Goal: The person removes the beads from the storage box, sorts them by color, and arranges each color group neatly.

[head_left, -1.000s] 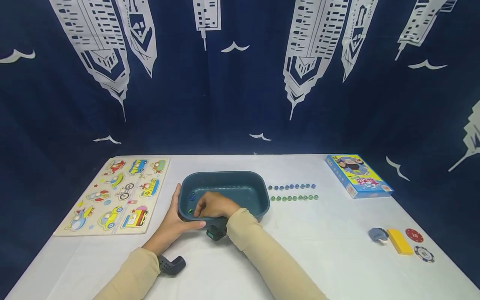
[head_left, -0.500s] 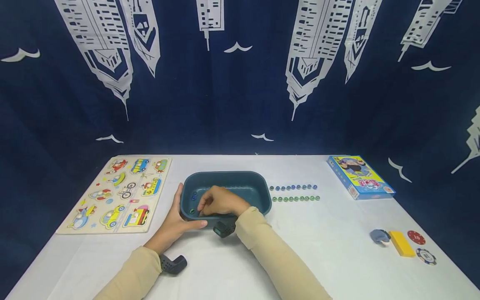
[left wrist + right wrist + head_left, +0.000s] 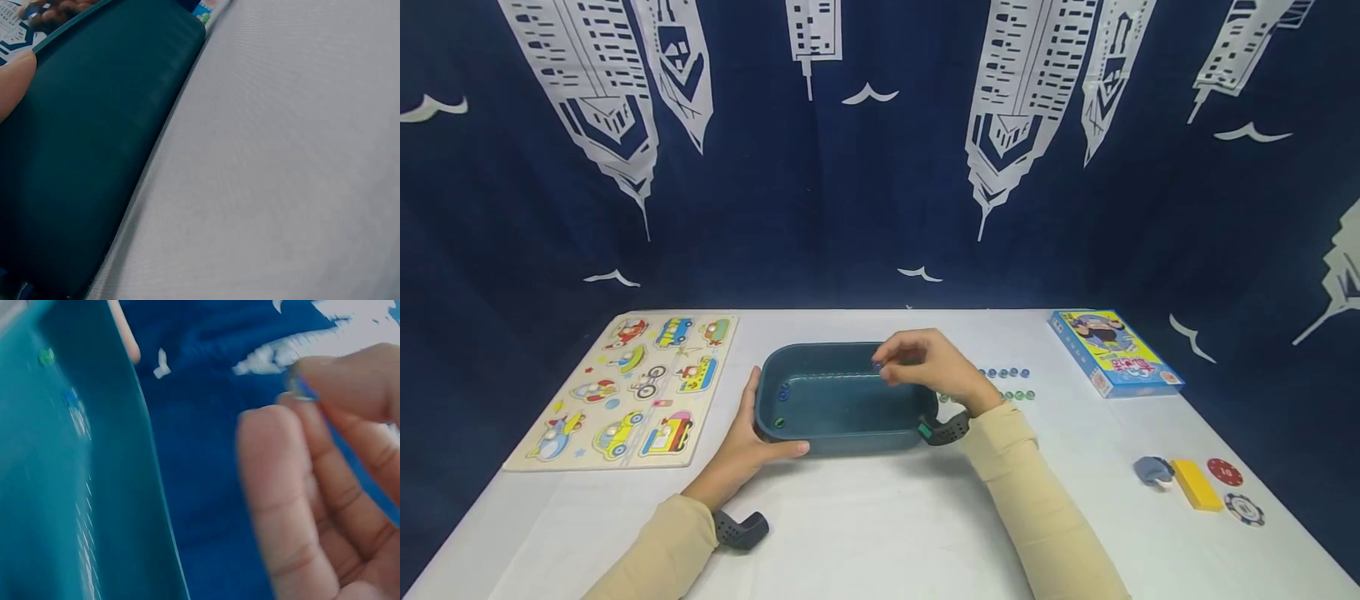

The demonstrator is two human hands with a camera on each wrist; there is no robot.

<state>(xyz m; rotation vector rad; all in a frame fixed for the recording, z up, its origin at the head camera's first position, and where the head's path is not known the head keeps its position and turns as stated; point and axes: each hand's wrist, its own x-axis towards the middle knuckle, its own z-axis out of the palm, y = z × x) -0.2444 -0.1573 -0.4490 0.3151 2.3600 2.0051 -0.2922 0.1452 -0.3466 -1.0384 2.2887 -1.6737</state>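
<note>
A dark teal plastic tub (image 3: 842,408) sits mid-table. My left hand (image 3: 741,446) spans its near-left corner, fingers straight along the left end and thumb along the front wall; the left wrist view has the thumb (image 3: 15,81) close to the rim. Above the tub's right part, my right hand (image 3: 932,367) pinches a blue glass marble (image 3: 877,367) between thumb and fingertips. Inside the tub, at its left end, lie blue marbles (image 3: 783,395) and a green marble (image 3: 779,422). To the right, a row of blue marbles (image 3: 1003,373) runs behind green marbles (image 3: 1018,395), both partly hidden by my right hand.
At the left lies a wooden vehicle puzzle board (image 3: 632,392). A blue and yellow box (image 3: 1116,354) is at the back right. Nearer the right edge are a grey-blue object (image 3: 1152,470), a yellow block (image 3: 1198,485), a red chip (image 3: 1225,472) and a dark-and-white chip (image 3: 1244,509).
My right hand has lifted from the tub's left part and travelled right to above its right end, a blue marble now showing at its fingertips. My left hand stays at the corner.
</note>
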